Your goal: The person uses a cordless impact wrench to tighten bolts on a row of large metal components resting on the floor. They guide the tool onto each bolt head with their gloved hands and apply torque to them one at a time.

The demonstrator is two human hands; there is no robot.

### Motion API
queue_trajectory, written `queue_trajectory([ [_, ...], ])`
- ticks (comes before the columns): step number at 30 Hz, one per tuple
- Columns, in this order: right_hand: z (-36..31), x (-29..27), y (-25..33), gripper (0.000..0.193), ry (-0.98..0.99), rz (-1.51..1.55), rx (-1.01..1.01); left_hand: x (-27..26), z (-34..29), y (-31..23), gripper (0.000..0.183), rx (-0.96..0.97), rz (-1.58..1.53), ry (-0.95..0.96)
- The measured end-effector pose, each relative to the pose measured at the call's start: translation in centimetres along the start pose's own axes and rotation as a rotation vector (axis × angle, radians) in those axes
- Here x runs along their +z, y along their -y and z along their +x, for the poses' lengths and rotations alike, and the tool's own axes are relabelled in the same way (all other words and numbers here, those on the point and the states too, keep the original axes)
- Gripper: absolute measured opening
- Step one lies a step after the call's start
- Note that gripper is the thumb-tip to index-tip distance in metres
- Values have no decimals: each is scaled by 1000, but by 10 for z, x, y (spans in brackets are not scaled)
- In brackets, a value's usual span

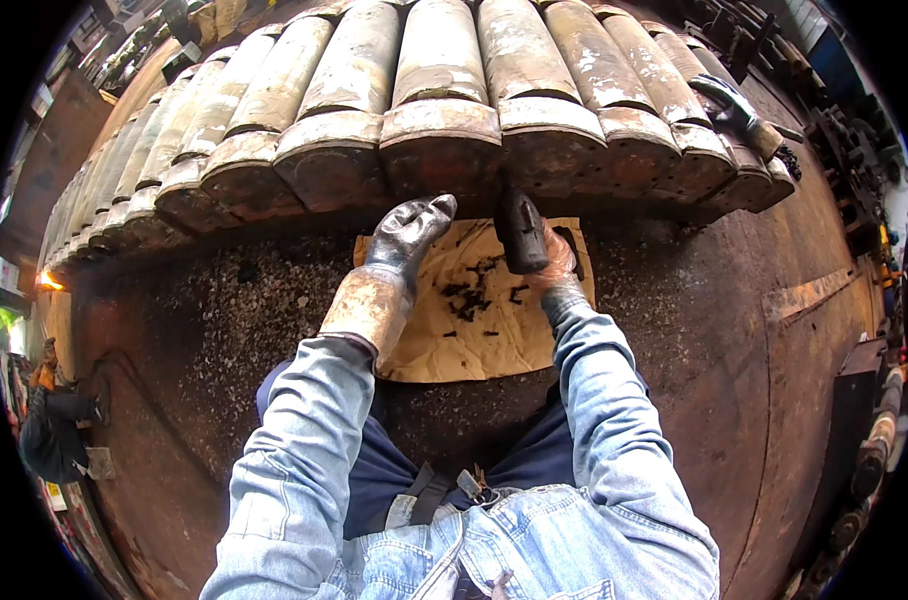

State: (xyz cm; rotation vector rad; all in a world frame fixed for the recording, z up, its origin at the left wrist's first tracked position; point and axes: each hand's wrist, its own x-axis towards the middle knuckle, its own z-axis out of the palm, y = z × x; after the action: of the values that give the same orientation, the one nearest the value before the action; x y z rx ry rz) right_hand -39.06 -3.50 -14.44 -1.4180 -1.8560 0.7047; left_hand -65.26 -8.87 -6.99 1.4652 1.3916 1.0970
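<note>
My left hand (411, 238), in a dark shiny glove with a worn tan cuff, is closed just in front of the row's lower edge. Its curled fingers hide whatever may be in them. My right hand (559, 258), in a brownish glove, is wrapped round a dark, heavy hammer (520, 230). The hammer's blunt head points up toward a large rusty segment end (441, 160). Below both hands lies a creased brown paper sheet (454, 355) with a heap of small dark bolts or pins (466, 300) and several loose ones around it.
Long pale cylinders (439, 50) stand side by side in a curved row ahead. A dark glove (726, 100) rests on its right part. A bright flame (50, 281) glows at the far left, near another person (54, 435). Grit (259, 310) litters the rusty floor (704, 400).
</note>
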Motion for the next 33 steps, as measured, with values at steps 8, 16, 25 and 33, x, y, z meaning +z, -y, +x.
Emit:
queue_trajectory([
  [8,-11,-2,-26,40,65,11,42,21,14,0,34,-137,-441,-84],
  [16,-35,-30,34,61,219,264,40,20,12,-15,42,-354,-381,-66],
  [25,-67,-52,73,49,284,514,-15,48,2,-52,40,-601,-941,36],
  [33,-82,-68,98,28,512,871,354,44,10,-42,25,-223,-1282,365],
])
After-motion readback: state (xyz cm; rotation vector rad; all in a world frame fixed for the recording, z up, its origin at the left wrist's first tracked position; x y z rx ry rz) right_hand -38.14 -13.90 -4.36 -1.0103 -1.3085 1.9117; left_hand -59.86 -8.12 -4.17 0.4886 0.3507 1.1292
